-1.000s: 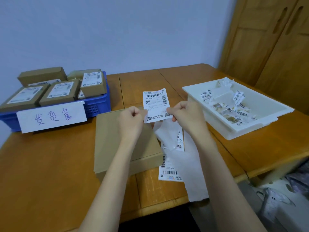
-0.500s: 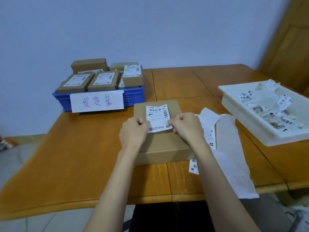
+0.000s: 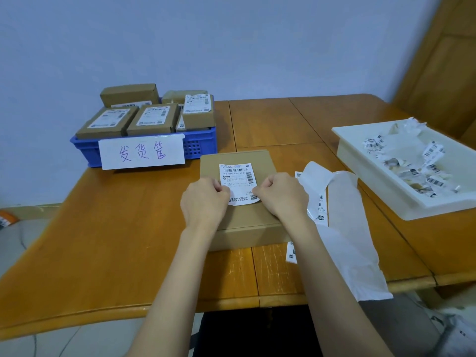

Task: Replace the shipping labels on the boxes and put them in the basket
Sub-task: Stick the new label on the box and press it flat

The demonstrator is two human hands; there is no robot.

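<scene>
A flat brown cardboard box (image 3: pixel 239 222) lies on the wooden table (image 3: pixel 108 228) in front of me. A white shipping label (image 3: pixel 238 180) lies on the box's top. My left hand (image 3: pixel 203 199) pinches the label's lower left edge. My right hand (image 3: pixel 280 197) pinches its lower right edge. Both hands rest on the box top with fingers curled. At the back left stands a blue basket (image 3: pixel 201 145) holding several labelled brown boxes (image 3: pixel 152 119), with a white handwritten sign (image 3: pixel 141 152) on its front.
A long strip of white label backing paper (image 3: pixel 345 228) with a few labels lies right of the box and hangs over the table's front edge. A white tray (image 3: pixel 373 181) of torn old labels sits at the right. Wooden cabinet doors (image 3: pixel 438 60) stand behind it.
The label went from held up in the air to lying on the box top, both hands still pinching it. My view has swung left, so basket and box sit more central.
</scene>
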